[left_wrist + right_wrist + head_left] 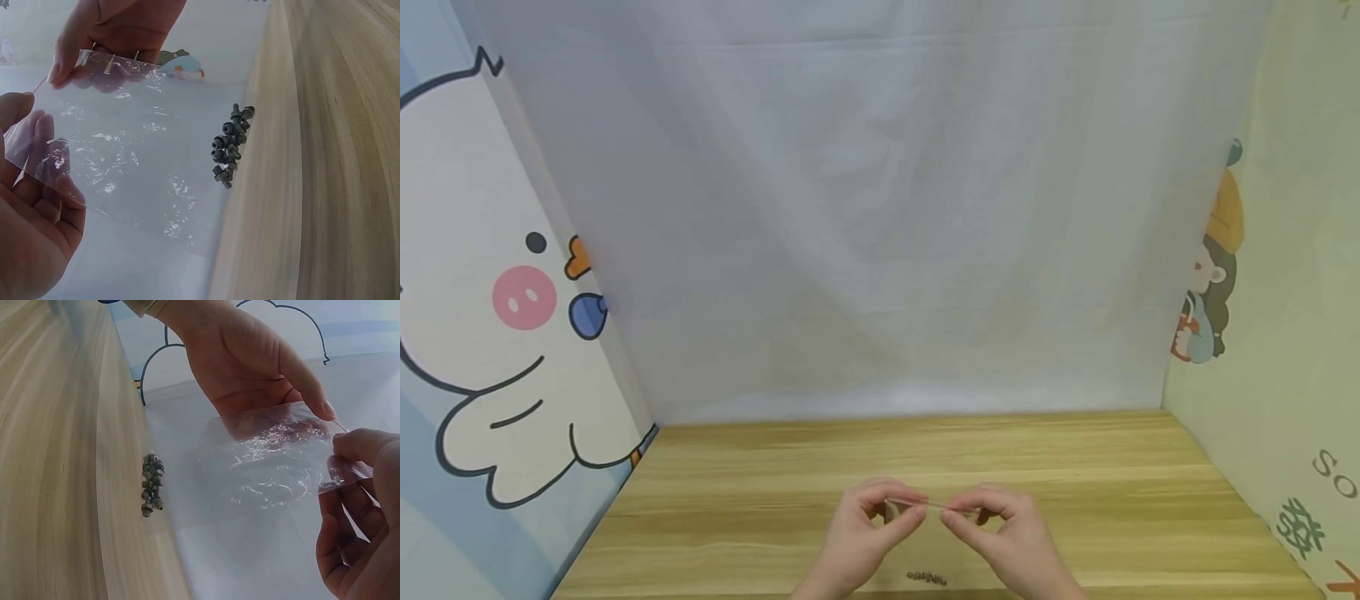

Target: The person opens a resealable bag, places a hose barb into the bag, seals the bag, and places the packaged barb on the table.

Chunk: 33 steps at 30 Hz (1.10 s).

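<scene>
A clear plastic bag [144, 150] hangs between my two hands over the wooden table, its flat top edge drawn taut. My left hand [867, 527] pinches one end of that edge between thumb and fingers. Opposite it, my right hand [1002, 532] pinches the other end the same way, the thumbs close together. Small dark grey metal pieces with round heads and short stems [230, 142] lie bunched in a row at the bag's bottom. In the right wrist view the bunch of metal pieces [152, 484] shows below the see-through, glinting film.
The wood-grain table [737, 500] stretches under and beyond the hands. A plain white curtain [880, 208] stands at its back edge. Cloth with a cartoon animal [467, 217] borders the left, and pale yellow printed cloth [1300, 292] the right.
</scene>
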{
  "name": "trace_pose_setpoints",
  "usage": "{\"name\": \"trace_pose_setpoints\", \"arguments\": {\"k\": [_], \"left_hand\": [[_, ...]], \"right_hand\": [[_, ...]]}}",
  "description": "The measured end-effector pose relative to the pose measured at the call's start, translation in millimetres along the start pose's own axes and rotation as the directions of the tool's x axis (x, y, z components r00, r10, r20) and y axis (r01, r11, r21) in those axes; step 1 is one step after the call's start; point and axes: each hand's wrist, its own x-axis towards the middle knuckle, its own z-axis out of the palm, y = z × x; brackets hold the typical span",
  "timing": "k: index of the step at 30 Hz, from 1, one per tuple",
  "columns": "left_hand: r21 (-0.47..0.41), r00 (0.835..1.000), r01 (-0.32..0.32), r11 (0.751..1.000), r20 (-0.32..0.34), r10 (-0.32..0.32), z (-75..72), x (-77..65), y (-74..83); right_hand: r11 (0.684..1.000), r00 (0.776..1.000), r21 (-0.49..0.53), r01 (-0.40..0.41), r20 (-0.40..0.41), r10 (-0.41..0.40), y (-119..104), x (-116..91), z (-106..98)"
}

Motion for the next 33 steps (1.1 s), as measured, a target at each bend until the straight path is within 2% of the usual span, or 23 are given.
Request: {"name": "trace_pose_setpoints", "arguments": {"k": [3,9,15,24,29,33], "left_hand": [[0.005,0.999,0.037,0.999,0.002,-0.037,0.8,-0.3,1.2],[0.026,1.0,0.008,1.0,0.002,-0.008,1.5,-1.3,1.0],[0.036,1.0,0.013,0.999,-0.01,-0.012,3.6,-2.0,1.2],[0.032,1.0,0.018,0.999,0.001,-0.019,5.0,-2.3,4.1],[0.027,0.999,0.031,0.999,0.015,-0.031,4.7,-3.0,3.1],[0.029,0.999,0.039,0.999,0.029,-0.04,4.6,-3.0,2.8]], "right_hand": [[1.0,1.0,-0.003,-0.021,0.008,0.021,-0.7,-0.2,-0.6],[1.0,1.0,-0.017,0.018,0.002,-0.018,-1.8,-0.5,0.5],[0.997,0.997,-0.035,0.071,-0.007,-0.071,-0.4,-0.9,2.6],[0.996,0.997,-0.051,0.076,-0.001,-0.076,2.6,-1.4,5.1],[0.984,0.987,-0.078,0.157,-0.018,-0.159,4.7,-1.8,7.0],[0.98,0.983,-0.085,0.179,-0.021,-0.181,5.0,-2.8,7.2]]}}
